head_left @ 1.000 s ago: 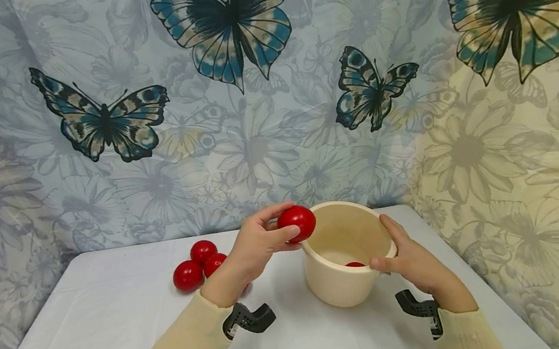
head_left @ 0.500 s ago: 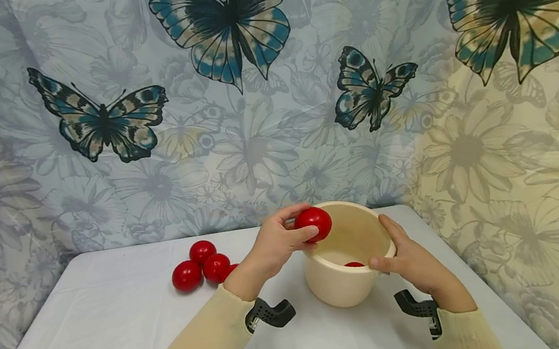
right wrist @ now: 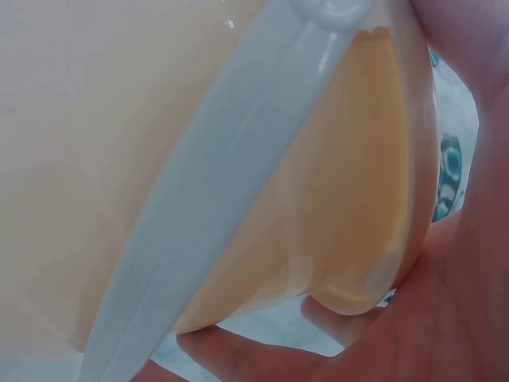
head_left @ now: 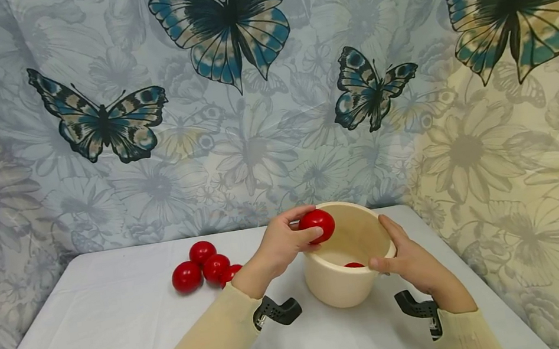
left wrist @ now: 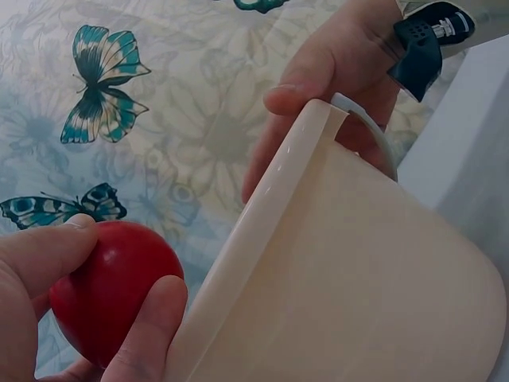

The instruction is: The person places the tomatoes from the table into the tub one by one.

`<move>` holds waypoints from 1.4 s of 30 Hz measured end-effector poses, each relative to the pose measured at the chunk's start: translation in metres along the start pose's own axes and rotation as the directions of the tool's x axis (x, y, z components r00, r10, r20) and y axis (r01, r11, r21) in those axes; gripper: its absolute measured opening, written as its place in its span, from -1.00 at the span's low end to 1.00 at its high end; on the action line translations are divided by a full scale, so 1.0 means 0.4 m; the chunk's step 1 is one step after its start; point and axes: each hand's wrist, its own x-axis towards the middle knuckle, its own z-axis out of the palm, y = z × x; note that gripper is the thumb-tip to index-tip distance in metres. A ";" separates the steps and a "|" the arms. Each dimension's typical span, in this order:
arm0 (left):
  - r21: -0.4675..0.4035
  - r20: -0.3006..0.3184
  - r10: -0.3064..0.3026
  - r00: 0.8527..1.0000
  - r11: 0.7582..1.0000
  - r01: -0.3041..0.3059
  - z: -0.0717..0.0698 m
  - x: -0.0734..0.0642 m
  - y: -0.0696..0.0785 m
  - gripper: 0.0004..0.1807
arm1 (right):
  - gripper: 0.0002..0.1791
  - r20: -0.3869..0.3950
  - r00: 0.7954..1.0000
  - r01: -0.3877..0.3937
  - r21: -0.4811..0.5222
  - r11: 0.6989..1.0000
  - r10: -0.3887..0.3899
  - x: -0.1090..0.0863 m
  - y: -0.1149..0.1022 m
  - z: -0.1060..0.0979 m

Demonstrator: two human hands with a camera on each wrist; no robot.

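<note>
Red ball [head_left: 321,220], pinched by left hand [head_left: 281,243], brought to ten o'clock of bucket [head_left: 341,291]; deposit judged outstanding; rim [head_left: 324,264] gripped by right hand [head_left: 408,258]

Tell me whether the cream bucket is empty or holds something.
Not empty: in the head view, part of a red object shows inside the cream bucket. Whether it holds more, I cannot tell.
</note>
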 end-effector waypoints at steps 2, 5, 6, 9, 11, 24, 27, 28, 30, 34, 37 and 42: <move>-0.002 -0.006 -0.006 1.000 1.000 0.006 0.002 0.002 0.000 -0.40 | 0.28 0.000 1.000 -0.001 -0.002 1.000 0.001 0.000 0.000 0.000; -0.004 -0.016 -0.015 1.000 1.000 0.015 0.004 0.004 0.000 -0.40 | 0.28 0.000 1.000 0.000 -0.006 1.000 0.000 0.000 0.001 -0.001; -0.004 -0.017 -0.017 1.000 1.000 0.017 0.004 0.004 0.000 -0.40 | 0.28 -0.001 1.000 0.002 -0.008 1.000 -0.002 0.001 0.002 -0.001; -0.002 -0.015 -0.017 1.000 1.000 0.017 0.005 0.003 0.001 -0.40 | 0.27 -0.002 1.000 0.007 -0.012 1.000 -0.007 0.001 0.003 -0.002; -0.002 -0.017 -0.017 1.000 1.000 0.017 0.005 0.003 0.001 -0.40 | 0.27 -0.001 1.000 0.011 -0.012 1.000 -0.011 0.001 0.002 -0.003; 0.045 0.075 -0.030 0.997 0.999 0.027 -0.010 -0.004 0.002 -0.33 | 0.28 -0.001 1.000 -0.003 0.003 1.000 0.003 0.002 -0.001 0.000; 0.068 0.095 -0.028 0.995 0.997 0.022 -0.012 -0.006 0.002 -0.32 | 0.28 -0.002 1.000 -0.006 0.012 1.000 0.006 0.002 0.000 0.000; 0.074 0.101 -0.024 0.995 0.997 0.017 -0.012 -0.007 0.001 -0.31 | 0.28 -0.003 1.000 -0.007 0.013 1.000 0.007 0.002 0.000 0.001; 0.093 0.105 -0.022 0.994 0.996 0.013 -0.013 -0.009 0.002 -0.31 | 0.28 -0.004 1.000 -0.009 0.013 1.000 0.009 0.002 -0.001 0.001; 0.125 0.104 -0.020 0.994 0.992 0.007 -0.015 -0.012 -0.001 -0.33 | 0.28 -0.004 1.000 -0.010 0.015 1.000 0.010 0.000 -0.001 0.001; 0.153 0.098 -0.025 0.995 0.988 0.010 -0.017 -0.014 -0.005 -0.34 | 0.28 -0.003 1.000 -0.010 0.021 1.000 0.010 -0.001 -0.001 0.002; 0.170 0.094 -0.026 0.995 0.985 0.009 -0.019 -0.013 -0.010 -0.34 | 0.28 0.000 1.000 -0.011 0.033 0.999 0.011 -0.001 0.001 0.002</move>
